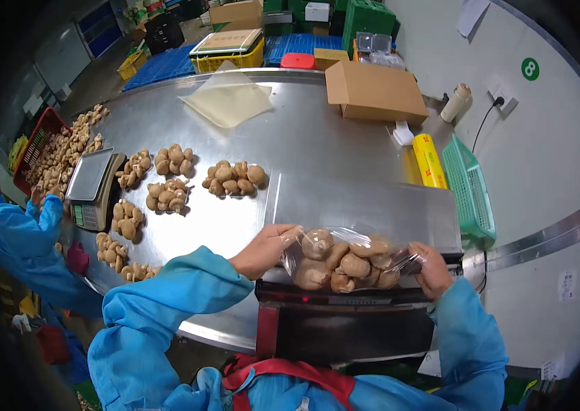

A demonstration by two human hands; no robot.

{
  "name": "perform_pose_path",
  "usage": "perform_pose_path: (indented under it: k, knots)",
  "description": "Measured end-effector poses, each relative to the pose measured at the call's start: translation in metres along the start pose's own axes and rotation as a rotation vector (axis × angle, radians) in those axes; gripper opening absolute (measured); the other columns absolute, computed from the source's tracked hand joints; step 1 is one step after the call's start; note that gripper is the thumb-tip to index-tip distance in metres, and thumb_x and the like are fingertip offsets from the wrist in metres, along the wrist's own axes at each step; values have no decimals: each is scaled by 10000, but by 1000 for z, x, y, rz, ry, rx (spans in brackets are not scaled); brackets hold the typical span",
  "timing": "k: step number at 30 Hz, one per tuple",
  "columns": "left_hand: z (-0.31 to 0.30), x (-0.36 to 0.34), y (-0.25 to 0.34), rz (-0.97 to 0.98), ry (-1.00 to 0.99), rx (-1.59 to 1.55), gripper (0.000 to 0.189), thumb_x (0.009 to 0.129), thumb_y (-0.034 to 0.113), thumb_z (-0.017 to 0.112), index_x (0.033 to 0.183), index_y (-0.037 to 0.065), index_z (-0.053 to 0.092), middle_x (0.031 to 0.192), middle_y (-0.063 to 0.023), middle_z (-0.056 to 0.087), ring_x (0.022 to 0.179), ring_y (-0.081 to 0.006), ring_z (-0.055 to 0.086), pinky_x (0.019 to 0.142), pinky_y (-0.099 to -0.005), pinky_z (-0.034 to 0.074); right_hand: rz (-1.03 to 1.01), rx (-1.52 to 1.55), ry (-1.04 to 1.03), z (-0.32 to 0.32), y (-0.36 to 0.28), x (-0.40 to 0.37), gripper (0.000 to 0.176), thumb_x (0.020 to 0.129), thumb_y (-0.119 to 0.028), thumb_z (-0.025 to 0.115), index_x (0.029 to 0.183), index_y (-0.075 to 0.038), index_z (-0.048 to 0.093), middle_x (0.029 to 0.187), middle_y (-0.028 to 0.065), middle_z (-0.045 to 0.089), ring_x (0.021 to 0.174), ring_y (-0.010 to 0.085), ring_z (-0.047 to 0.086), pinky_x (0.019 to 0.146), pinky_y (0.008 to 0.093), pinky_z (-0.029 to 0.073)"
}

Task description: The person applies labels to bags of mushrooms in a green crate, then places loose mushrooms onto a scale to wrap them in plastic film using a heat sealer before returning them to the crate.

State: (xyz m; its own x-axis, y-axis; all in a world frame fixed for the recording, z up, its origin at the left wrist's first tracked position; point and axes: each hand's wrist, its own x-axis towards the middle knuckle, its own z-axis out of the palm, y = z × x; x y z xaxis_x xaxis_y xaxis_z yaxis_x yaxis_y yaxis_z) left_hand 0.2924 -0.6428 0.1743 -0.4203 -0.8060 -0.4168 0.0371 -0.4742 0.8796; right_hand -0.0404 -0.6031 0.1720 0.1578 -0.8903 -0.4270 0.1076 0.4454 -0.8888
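Observation:
A batch of brown mushrooms [353, 265] wrapped in clear plastic film [351, 236] is held over the front of a wrapping machine [365, 205] with a flat metal top. My left hand [266, 250] pinches the film at the left end of the pack. At the other end, the fingers of my right hand [430, 270] are closed on gathered, creased film. A small red light glows on the machine's dark front edge just below the pack. Further left, several mushroom piles [233, 178] sit on the steel table [297, 137].
Loose mushrooms spill from a red basket [46, 137] beside a scale [94, 185], where a co-worker in blue sleeves [22, 229] stands. A cardboard box [379, 92], yellow film box [429, 161] and green basket [468, 188] line the right side. Translucent sheets [228, 99] lie at the back.

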Motion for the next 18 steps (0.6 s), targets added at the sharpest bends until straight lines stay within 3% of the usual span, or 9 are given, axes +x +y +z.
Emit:
perform_pose_path:
  k: [2, 5, 6, 9, 11, 13, 16, 17, 18]
  knots:
    - [3, -23, -4, -33, -59, 70, 298, 968, 256, 440, 1007, 12, 606, 882, -29, 602, 814, -104, 554, 709, -281, 468, 13, 35, -20, 9, -10, -34, 290, 951, -235, 474, 961, 19, 614, 905, 83, 641, 802, 155, 609, 760, 289, 491]
    - [7, -63, -85, -373, 16, -249, 328, 948, 320, 486, 1017, 24, 610, 876, -43, 645, 767, -144, 607, 664, -315, 504, 414, 234, 22, 11, 35, -81, 371, 955, -272, 461, 1008, 73, 585, 938, 156, 647, 832, 235, 654, 772, 369, 547]
    - [11, -77, -109, -482, 15, -372, 346, 939, 307, 484, 1154, 45, 552, 1012, -93, 642, 908, -204, 629, 823, -396, 515, 487, 330, -83, -7, 85, -90, 382, 952, -284, 467, 1028, 73, 580, 940, 157, 649, 847, 242, 655, 755, 371, 549]
    - [14, -106, -162, -720, 61, -398, 332, 929, 270, 493, 1170, 46, 539, 1063, -107, 625, 950, -223, 619, 842, -413, 508, 604, 436, -47, -7, 150, -110, 350, 951, -255, 471, 1059, 58, 583, 955, 157, 651, 819, 240, 658, 732, 358, 549]
    - [18, -116, -174, -512, 101, -609, 326, 914, 240, 498, 1168, 40, 538, 1087, -118, 612, 954, -231, 615, 840, -404, 505, 465, 543, -71, -10, 157, -120, 427, 962, -314, 416, 1117, 58, 557, 1038, 164, 630, 931, 255, 628, 852, 387, 501]
    - [25, -125, -171, -423, 117, -595, 335, 913, 254, 488, 1165, 38, 534, 1100, -117, 606, 961, -240, 611, 841, -409, 501, 385, 652, -91, 3, 148, -129, 524, 970, -387, 335, 1155, 64, 528, 1143, 169, 587, 1032, 259, 584, 941, 411, 435]
    - [43, -137, -157, -294, 229, -502, 369, 922, 299, 440, 1153, 26, 531, 1137, -107, 589, 1006, -254, 594, 845, -400, 489, 198, 695, -40, 19, 154, -140, 489, 972, -338, 325, 1171, 71, 505, 1180, 163, 566, 1043, 259, 582, 917, 395, 453]
    - [43, -141, -164, -206, 259, -531, 372, 927, 305, 430, 1150, 26, 532, 1133, -99, 589, 997, -243, 591, 842, -387, 482, 147, 522, 126, 35, 146, -145, 385, 961, -272, 388, 1088, 41, 573, 1056, 123, 617, 929, 202, 610, 815, 331, 483]
    - [44, -144, -167, -119, 288, -558, 375, 932, 312, 421, 1146, 26, 534, 1129, -91, 589, 988, -232, 588, 840, -373, 476, 139, 527, 133, 40, 150, -146, 385, 961, -272, 388, 1088, 41, 573, 1056, 123, 617, 929, 202, 610, 815, 331, 483]
